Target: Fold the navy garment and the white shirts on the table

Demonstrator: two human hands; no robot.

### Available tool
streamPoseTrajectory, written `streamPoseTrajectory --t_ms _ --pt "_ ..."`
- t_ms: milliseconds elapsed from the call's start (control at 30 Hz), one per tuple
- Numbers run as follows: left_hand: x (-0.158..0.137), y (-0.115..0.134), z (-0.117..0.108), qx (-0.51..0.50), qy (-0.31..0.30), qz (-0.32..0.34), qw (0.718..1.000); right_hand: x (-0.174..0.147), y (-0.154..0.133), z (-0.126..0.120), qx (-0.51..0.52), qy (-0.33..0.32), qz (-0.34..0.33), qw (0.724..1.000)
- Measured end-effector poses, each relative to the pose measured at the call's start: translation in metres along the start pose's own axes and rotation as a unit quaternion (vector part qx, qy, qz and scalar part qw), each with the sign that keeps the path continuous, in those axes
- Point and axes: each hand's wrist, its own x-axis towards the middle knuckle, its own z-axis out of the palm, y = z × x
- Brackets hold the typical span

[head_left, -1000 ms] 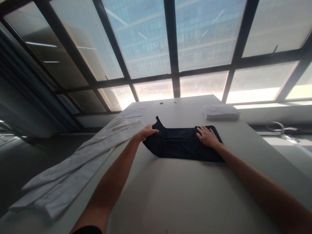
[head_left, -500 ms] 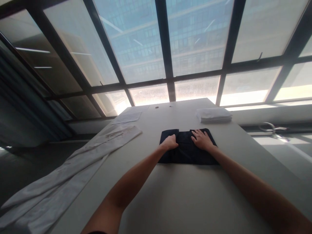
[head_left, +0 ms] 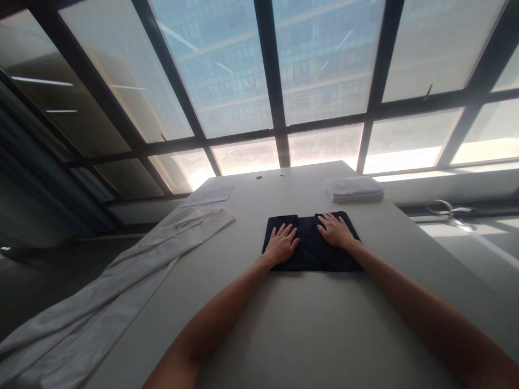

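Observation:
A dark navy folded cloth, which looks like a folded garment, lies flat on the white table. Its left and right sides are folded inward, with a gap between them at the far edge. On its left part rests my left hand, palm down with the fingers spread. My right hand lies flat on the right part, fingers stretched out. Neither hand grips the fabric. The cloth under both palms is hidden.
A long, crumpled light-coloured garment hangs over the table's left edge. Beyond it lies a thin white cloth or paper sheet. A stack of folded white cloths is at the far right. Large windows stand behind the table.
My left hand has opened from a closed grip on the cloth and now lies flat with fingers spread. My right hand stays flat in place. The view has shifted slightly.

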Motion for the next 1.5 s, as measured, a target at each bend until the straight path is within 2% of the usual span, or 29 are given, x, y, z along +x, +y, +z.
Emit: streamPoseTrajectory --t_ms 100,267,333,500,633,767,933,1100,1333,1433,1500 --pt "-0.001 0.0 0.003 -0.01 0.002 -0.008 1.0 0.0 0.001 0.001 -0.001 0.003 -0.005 1.0" --pt "0.002 -0.008 -0.006 -0.022 0.023 -0.043 0.999 -0.001 0.001 0.0 0.001 0.01 -0.015 1.0" --pt "-0.003 -0.01 -0.006 -0.017 -0.008 -0.016 1.0 -0.001 0.001 -0.001 0.0 0.013 -0.017 1.0" --pt "-0.029 -0.01 -0.008 -0.048 -0.097 0.12 0.987 -0.001 0.002 -0.001 -0.002 0.015 -0.021 1.0" --pt "-0.049 -0.009 -0.014 -0.04 -0.094 0.168 0.98 -0.001 0.003 0.0 -0.003 0.02 -0.025 0.999" --pt "-0.056 -0.006 -0.014 -0.037 -0.1 0.213 0.971 -0.001 0.003 -0.001 -0.005 0.015 -0.022 1.0" --pt "-0.052 -0.004 -0.012 -0.053 -0.076 0.195 0.976 -0.001 0.002 -0.004 -0.003 0.011 -0.018 1.0" --pt "-0.051 0.007 -0.011 -0.103 -0.023 0.157 0.982 -0.002 -0.001 -0.005 -0.002 0.013 -0.018 1.0" --pt "-0.053 0.012 -0.003 -0.02 -0.094 0.206 0.974 -0.004 -0.004 -0.01 0.004 0.011 -0.016 1.0" --pt "-0.056 0.012 -0.006 -0.006 -0.111 0.227 0.968 -0.006 -0.016 -0.016 0.002 0.036 -0.063 0.997" --pt "-0.059 0.014 -0.011 -0.007 -0.117 0.235 0.965 -0.008 -0.031 -0.018 0.014 0.047 -0.136 0.99"
